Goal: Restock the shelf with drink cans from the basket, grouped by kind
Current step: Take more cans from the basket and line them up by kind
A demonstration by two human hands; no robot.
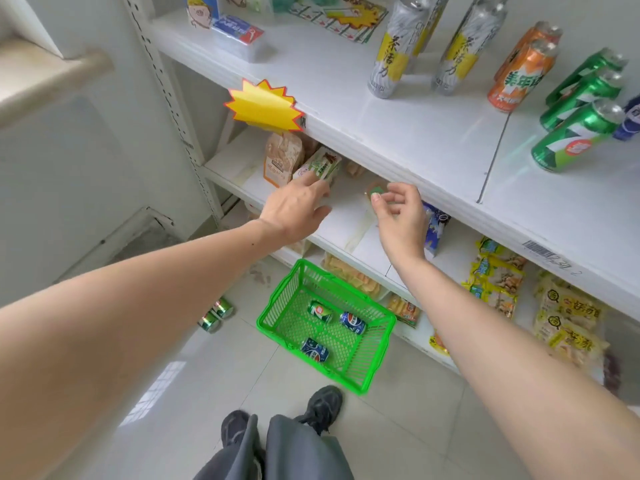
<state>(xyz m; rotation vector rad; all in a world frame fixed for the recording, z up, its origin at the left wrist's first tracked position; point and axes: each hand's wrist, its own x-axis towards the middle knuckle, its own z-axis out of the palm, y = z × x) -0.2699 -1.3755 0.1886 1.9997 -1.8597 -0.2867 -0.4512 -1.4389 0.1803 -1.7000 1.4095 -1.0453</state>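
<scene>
Both hands are reaching into the middle shelf (349, 216): our left hand (298, 209) is spreading open, fingers touching a green-labelled packet (320, 166), while our right hand (400, 216) is pinching a small green-topped item (375, 194). Down on the floor, the green basket (277, 311) is holding one green can (320, 311) and two blue cans (352, 323). Green cans (575, 140) are standing on the upper shelf (433, 133).
</scene>
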